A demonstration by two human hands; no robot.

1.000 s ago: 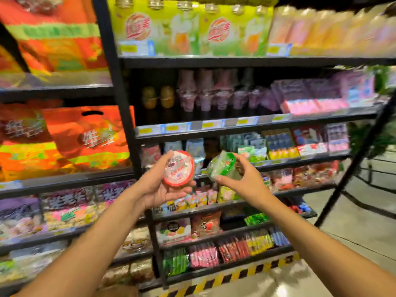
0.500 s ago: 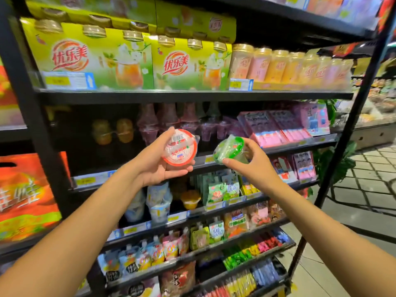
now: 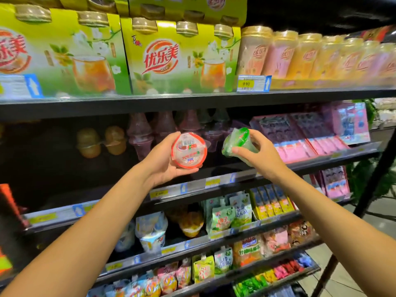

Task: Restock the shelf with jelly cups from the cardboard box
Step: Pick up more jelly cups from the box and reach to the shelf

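Fingers [image 3: 184,170]: left hand [image 3: 162,161] has thumb and fingertips curled round the rim of the red-lidded jelly cup [image 3: 189,150], lid facing the camera
Right hand [image 3: 260,156]: pinching the green-lidded jelly cup [image 3: 235,143], which is tilted over
Cups: both up in the air, just in front of the middle shelf [image 3: 214,182], close beside each other but not touching
On that shelf: orange cups [image 3: 100,140] further left, purple cone cups [image 3: 140,136] behind the hands, pink packs [image 3: 300,142] off to the right
Above: yellow drink boxes [image 3: 171,58]

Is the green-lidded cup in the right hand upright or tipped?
Tipped: the green-lidded cup lies sideways in the right hand, lid facing left, not up.
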